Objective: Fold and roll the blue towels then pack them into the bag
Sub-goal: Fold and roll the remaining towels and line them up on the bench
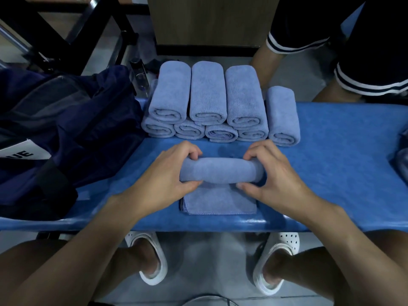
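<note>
Crosswise before me lies the towel roll [220, 170], my left hand [174, 173] and right hand [273, 175] gripping its ends; unrolled flap [218, 202] points toward me.

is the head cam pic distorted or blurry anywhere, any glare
Head view: the wide lens bows the blue padded bench, and small glare streaks sit on its glossy near rim; the half-rolled light blue towel at centre is reasonably sharp; the dark navy fabric bag and the upper corners sink into shadow.

Blue padded bench [331, 151]; white perforated clogs [287, 239] beneath; clear bottle [141, 81] behind; striped dark shorts [373, 69] opposite.
</note>
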